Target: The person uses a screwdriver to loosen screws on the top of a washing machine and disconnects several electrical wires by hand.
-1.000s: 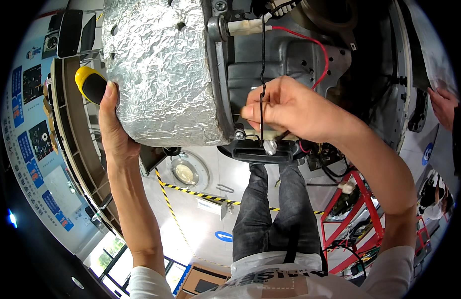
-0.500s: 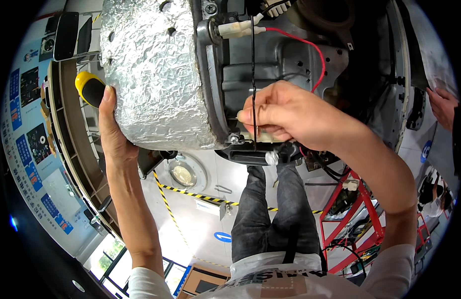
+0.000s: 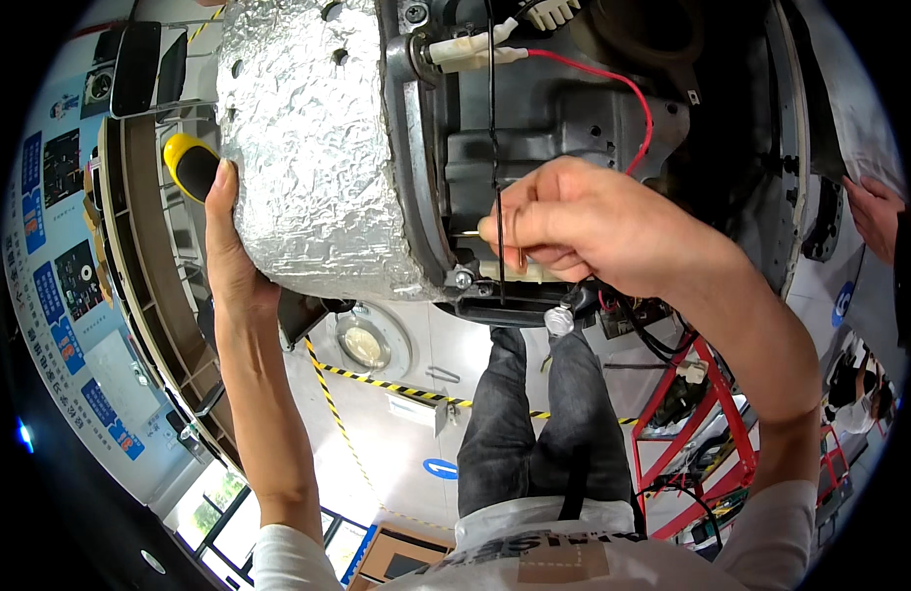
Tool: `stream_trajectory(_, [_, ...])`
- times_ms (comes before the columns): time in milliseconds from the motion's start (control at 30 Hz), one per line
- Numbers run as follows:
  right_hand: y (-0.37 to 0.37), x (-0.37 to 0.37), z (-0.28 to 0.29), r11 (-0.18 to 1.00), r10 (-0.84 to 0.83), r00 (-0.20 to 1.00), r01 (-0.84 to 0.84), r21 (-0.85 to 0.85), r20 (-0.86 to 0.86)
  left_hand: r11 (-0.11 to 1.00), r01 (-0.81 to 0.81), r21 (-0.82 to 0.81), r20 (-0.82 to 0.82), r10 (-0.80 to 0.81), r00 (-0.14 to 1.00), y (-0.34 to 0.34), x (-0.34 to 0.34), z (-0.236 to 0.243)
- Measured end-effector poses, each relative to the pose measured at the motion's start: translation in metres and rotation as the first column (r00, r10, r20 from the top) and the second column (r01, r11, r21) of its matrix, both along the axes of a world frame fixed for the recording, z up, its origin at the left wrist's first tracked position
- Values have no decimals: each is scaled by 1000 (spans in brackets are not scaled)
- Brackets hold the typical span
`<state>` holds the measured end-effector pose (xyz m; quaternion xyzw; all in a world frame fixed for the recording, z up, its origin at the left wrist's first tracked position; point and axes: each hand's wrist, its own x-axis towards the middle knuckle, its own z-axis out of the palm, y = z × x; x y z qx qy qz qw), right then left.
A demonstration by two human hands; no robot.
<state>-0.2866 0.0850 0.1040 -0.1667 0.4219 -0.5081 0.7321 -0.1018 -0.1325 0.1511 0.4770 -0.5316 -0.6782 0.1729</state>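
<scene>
My left hand [image 3: 224, 246] is wrapped around a yellow and black tool handle [image 3: 188, 164] and rests against the foil-covered drum [image 3: 313, 148] of a machine. My right hand [image 3: 584, 225] pinches a thin black cable [image 3: 493, 118] that runs down across the dark grey metal housing [image 3: 554, 128]. A thin metal pin pokes out beside its fingertips. Above it a white connector [image 3: 470, 51] joins a red wire [image 3: 623, 84]. A bolt [image 3: 462, 279] sits at the housing's lower rim, just below my right hand.
Another person's hand [image 3: 874, 212] shows at the right edge. A red metal frame [image 3: 687, 414] with cables stands by my legs. Yellow-black floor tape [image 3: 377, 379] crosses the pale floor. A rack [image 3: 145, 295] and wall posters [image 3: 57, 295] line the left.
The view has shifted so the machine sits lower and more to the right. My right hand has slid slightly along the black cable; my left hand keeps its grip on the tool handle.
</scene>
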Motion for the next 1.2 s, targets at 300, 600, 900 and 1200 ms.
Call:
stream_trajectory(300, [11,14,9,908,-313,510,-87,-410,-801,1000,-3,5,-8,3,1000,2,0,-4])
stream_trajectory(600, [9,2,33,996,39,722,-88,-36,-691,999,15,33,-1,-15,1000,-1,1,-7])
stream_trajectory(900, [75,-23,24,955,-209,575,-53,-291,-791,1000,-26,18,4,26,1000,-27,13,-20])
stream_trajectory(1200, [82,-35,6,951,-265,949,227,-211,-171,999,25,48,-20,-24,1000,-32,20,-28])
